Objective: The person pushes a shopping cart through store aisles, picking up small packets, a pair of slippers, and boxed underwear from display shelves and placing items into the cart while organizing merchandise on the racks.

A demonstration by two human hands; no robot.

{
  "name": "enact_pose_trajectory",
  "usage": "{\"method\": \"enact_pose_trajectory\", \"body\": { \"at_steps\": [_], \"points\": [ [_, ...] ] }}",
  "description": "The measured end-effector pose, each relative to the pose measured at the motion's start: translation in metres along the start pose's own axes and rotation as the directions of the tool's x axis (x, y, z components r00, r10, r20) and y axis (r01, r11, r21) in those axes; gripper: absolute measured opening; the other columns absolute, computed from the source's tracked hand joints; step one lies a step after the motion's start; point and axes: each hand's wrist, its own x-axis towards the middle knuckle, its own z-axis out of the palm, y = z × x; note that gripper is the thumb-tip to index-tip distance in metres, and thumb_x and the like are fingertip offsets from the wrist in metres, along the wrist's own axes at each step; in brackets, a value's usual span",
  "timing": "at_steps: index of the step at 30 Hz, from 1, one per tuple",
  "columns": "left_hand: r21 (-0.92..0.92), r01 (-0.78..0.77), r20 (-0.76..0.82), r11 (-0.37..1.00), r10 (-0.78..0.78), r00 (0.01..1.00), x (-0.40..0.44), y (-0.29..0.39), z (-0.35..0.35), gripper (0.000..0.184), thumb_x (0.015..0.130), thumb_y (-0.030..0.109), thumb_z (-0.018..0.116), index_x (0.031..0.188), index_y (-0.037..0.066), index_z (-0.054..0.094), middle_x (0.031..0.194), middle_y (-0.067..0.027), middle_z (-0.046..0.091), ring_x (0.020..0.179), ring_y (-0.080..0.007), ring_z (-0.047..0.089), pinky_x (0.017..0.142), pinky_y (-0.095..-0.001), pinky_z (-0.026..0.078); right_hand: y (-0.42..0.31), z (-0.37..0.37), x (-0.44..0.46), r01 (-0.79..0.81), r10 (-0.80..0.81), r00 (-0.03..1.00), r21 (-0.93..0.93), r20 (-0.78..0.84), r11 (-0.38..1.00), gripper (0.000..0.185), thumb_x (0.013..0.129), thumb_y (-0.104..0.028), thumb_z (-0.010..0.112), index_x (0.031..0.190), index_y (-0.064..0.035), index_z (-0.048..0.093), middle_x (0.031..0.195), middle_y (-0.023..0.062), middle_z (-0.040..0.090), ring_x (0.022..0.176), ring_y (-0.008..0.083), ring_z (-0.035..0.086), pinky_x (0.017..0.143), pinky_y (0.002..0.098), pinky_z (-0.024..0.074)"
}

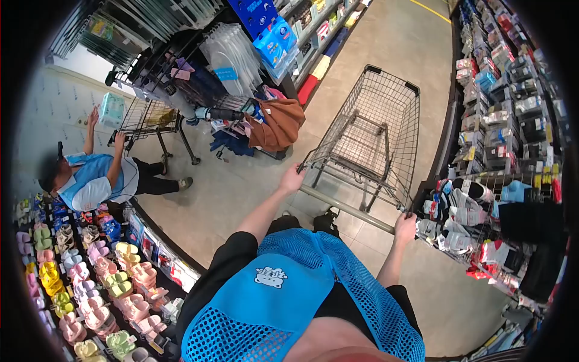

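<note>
A black wire shopping cart (386, 102) stands in the aisle before me, its basket pointing away. Its pale handle bar (350, 208) runs across in front of my body. My left hand (292, 179) is closed around the bar's left end, by the dark corner piece. At the other end, close to a rack of socks, my right hand (405, 227) grips the same bar. The undersides of the fingers are hidden on both hands.
Slippers (96, 271) fill a rack at left. Another person in a blue vest (99, 178) stands by a second cart (151, 117). A brown garment (277, 123) hangs at the left display. Packaged goods (497, 114) and a sock bin (461, 223) line the right side.
</note>
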Motion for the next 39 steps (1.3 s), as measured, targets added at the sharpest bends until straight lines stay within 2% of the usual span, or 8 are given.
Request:
{"method": "enact_pose_trajectory", "body": {
  "at_steps": [9,15,19,20,22,24,28,39],
  "points": [
    [-0.127,0.014,0.221,0.992,0.015,0.975,0.018,0.05,-0.035,0.049,0.088,0.042,0.049,0.114,0.0,0.052,0.107,-0.016,0.059,0.098,-0.0222,0.056,0.086,-0.0324,0.042,-0.049,-0.016,0.064,0.047,-0.056,0.992,-0.086,-0.116,0.995,0.043,0.079,-0.032,0.048,0.115,-0.0081,0.05,0.094,0.0222,0.062,0.087,0.0388,0.06,0.075,0.0473,0.047],
    [-0.505,-0.319,-0.297,0.802,0.186,0.937,0.127,0.081,-0.105,0.038,0.088,0.029,0.056,0.112,0.0,0.048,0.097,-0.0045,0.057,0.089,-0.0101,0.052,0.074,-0.023,0.043,-0.081,0.007,0.084,0.408,-0.445,0.769,-0.184,-0.459,0.895,0.04,0.076,-0.018,0.055,0.112,-0.0016,0.05,0.105,0.0195,0.057,0.094,0.0358,0.055,0.079,0.0428,0.0448],
    [-0.701,-0.312,-0.295,0.641,0.138,0.945,0.168,0.105,-0.165,0.04,0.087,0.021,0.058,0.119,0.002,0.045,0.089,-0.0009,0.06,0.08,-0.0072,0.055,0.066,-0.0204,0.044,-0.152,0.041,0.043,0.534,-0.524,0.845,0.144,-0.106,0.833,0.033,0.081,-0.028,0.052,0.107,-0.0078,0.055,0.097,0.0177,0.061,0.093,0.0313,0.057,0.083,0.0404,0.0412],
    [-0.654,-0.342,-0.306,0.674,0.178,0.935,0.166,0.107,-0.185,0.042,0.086,0.022,0.059,0.119,-0.001,0.044,0.097,-0.0053,0.06,0.087,-0.0118,0.055,0.073,-0.0234,0.043,-0.155,0.054,0.046,0.562,-0.583,0.811,-0.217,-0.048,0.799,0.028,0.083,-0.031,0.048,0.097,-0.011,0.061,0.084,0.0162,0.064,0.084,0.0314,0.059,0.081,0.041,0.0409],
    [-0.603,-0.364,-0.316,0.71,0.207,0.926,0.15,0.114,-0.218,0.045,0.085,0.023,0.06,0.118,-0.003,0.044,0.104,-0.0097,0.059,0.093,-0.0165,0.055,0.08,-0.0263,0.042,-0.166,0.056,0.045,0.534,-0.562,0.817,-0.196,-0.13,0.822,0.027,0.082,-0.031,0.047,0.092,-0.0113,0.063,0.079,0.0155,0.064,0.08,0.0316,0.06,0.079,0.0412,0.0407],
    [0.095,-0.494,-0.719,0.864,0.403,0.567,0.125,0.128,-0.243,0.072,0.077,0.027,0.068,0.129,-0.005,0.03,0.127,-0.0203,0.041,0.116,-0.0282,0.042,0.092,-0.035,0.038,-0.179,0.062,0.054,0.502,-0.531,0.806,-0.172,-0.263,0.847,0.027,0.082,-0.03,0.046,0.083,-0.0112,0.065,0.071,0.0136,0.063,0.073,0.0304,0.06,0.074,0.0412,0.0404],
    [0.124,-0.394,-0.698,0.911,0.362,0.618,0.145,0.135,-0.27,0.113,0.064,0.038,0.077,0.135,-0.009,0.002,0.14,-0.0301,0.009,0.132,-0.0407,0.012,0.108,-0.0445,0.015,-0.202,0.057,0.057,0.479,-0.495,0.832,-0.126,-0.252,0.869,0.025,0.082,-0.027,0.046,0.085,-0.012,0.065,0.074,0.0129,0.064,0.075,0.0289,0.06,0.076,0.0399,0.0402],
    [0.537,-0.095,-0.577,0.838,0.447,0.684,0.2,0.079,-0.261,0.112,0.063,0.057,0.068,0.136,-0.008,0.013,0.14,-0.0258,0.021,0.13,-0.0395,0.02,0.106,-0.0445,0.02,-0.224,0.068,0.084,0.529,-0.538,0.82,-0.102,-0.197,0.843,0.028,0.085,-0.024,0.041,0.097,-0.0127,0.063,0.082,0.0132,0.065,0.08,0.0296,0.061,0.08,0.0405,0.0391]
  ]
}}
